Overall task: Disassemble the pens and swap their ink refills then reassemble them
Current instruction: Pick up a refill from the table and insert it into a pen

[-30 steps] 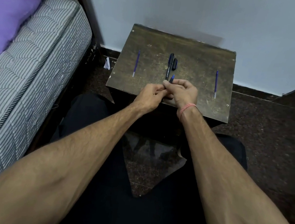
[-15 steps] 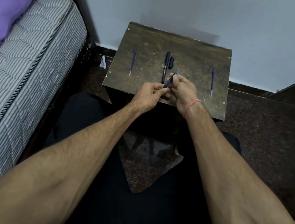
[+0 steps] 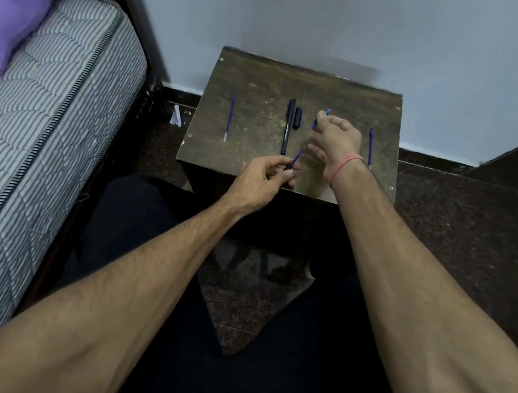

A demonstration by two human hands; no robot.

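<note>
- The person sits with knees under a small dark wooden worktop set against the wall, and both hands work over its near half.
- The left hand pinches a thin blue pen piece, likely the barrel or refill, between thumb and fingertips near the worktop's near edge, its free end angled up toward the far right. The grip is narrow and closed on that piece.
- The right hand is lifted toward the middle of the worktop, and its grip is closed on a blue pen part whose bright tip pokes out past the knuckles. I judge it to be the pulled-off cap or front section, held clear so the two halves stay apart.
- A black pen body lies lengthwise at the worktop's centre with its black cap just beside it, apart. That pen looks already opened.
- One blue refill lies toward the left edge and another blue refill near the right edge, well apart, probably to keep each pen's ink from being mixed up.
- Both are slim, with a pale tip at the near end.
- To my eye the task sits in the disassembly stage.
</note>
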